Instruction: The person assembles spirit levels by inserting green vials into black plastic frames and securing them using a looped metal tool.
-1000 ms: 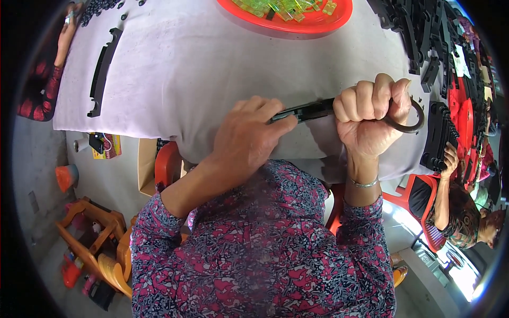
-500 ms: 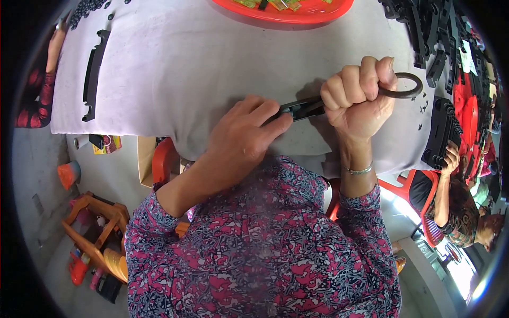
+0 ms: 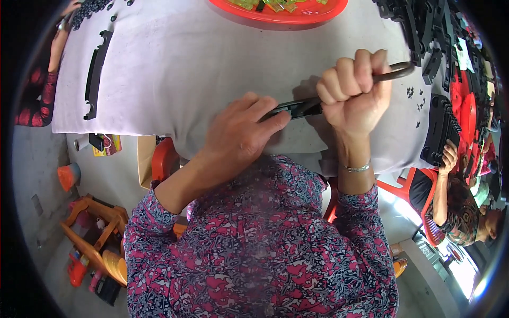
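My left hand is closed on the left end of a dark plastic strip, pinching it between thumb and fingers just above the table's near edge. To its right, my right hand is closed in a fist around dark scissors, whose looped handle sticks out beyond the knuckles. The tool's front end lies along the strip between my two hands. Fingers and shadow hide most of the blades, so I cannot tell whether they touch the strip. A similar black notched strip lies apart on the left of the cloth.
A red tray with yellow-green pieces stands at the far side. Black plastic parts pile up at the far right, with tiny black scraps nearer. Dark beads lie far left. Other people sit at both sides; one hand touches stacked parts.
My right hand has shifted slightly up and left, and the scissors' loop has tilted so it looks narrower. Tiny scraps beside it show more fully. My left hand keeps its grip.
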A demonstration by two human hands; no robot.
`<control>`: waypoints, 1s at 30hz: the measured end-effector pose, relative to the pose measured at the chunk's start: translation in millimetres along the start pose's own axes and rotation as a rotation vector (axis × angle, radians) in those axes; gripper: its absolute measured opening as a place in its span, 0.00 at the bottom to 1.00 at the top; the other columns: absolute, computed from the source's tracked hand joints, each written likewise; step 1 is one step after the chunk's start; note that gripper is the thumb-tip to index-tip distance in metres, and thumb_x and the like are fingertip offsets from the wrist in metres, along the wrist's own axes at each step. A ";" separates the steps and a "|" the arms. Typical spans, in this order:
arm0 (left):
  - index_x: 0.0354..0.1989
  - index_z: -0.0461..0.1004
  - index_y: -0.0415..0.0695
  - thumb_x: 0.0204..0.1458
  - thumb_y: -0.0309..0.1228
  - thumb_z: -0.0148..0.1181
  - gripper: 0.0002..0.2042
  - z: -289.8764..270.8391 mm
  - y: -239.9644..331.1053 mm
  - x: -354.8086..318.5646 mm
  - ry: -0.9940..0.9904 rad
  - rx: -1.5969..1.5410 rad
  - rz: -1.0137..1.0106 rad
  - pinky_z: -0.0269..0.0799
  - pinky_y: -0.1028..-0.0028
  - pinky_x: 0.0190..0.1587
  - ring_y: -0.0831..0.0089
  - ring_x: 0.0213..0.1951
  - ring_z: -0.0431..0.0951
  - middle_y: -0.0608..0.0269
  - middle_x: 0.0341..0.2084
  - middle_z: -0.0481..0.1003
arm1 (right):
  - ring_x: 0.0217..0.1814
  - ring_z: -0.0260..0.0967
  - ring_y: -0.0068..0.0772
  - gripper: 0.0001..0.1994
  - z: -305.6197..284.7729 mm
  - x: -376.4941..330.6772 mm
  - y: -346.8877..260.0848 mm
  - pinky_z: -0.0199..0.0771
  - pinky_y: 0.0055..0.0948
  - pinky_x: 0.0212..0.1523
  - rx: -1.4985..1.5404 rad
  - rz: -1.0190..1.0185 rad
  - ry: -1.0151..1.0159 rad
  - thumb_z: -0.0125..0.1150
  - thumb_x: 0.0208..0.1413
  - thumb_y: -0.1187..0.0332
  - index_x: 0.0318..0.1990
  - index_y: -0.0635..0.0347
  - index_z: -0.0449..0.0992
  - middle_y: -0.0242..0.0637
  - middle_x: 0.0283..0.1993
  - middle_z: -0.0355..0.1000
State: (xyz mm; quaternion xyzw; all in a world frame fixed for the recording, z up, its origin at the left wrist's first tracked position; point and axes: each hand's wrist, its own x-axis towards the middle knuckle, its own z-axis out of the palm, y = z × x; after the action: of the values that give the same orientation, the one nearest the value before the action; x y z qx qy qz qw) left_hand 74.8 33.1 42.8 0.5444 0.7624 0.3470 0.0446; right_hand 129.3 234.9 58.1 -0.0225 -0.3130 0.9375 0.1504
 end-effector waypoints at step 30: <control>0.43 0.75 0.41 0.39 0.24 0.69 0.18 -16.6 -13.5 -28.6 0.099 -0.060 -0.124 0.67 0.61 0.42 0.56 0.40 0.71 0.57 0.36 0.70 | 0.25 0.71 0.27 0.20 41.0 -67.6 12.6 0.71 0.27 0.29 -1.764 0.054 0.036 0.73 0.42 0.75 0.44 0.63 0.73 0.39 0.35 0.72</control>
State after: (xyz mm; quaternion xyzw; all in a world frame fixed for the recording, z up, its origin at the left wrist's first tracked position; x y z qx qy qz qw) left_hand 68.1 -1.7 38.6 0.4769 0.7851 0.3928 0.0446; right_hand 184.8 181.5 80.1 -0.1526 -0.9196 0.3570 0.0610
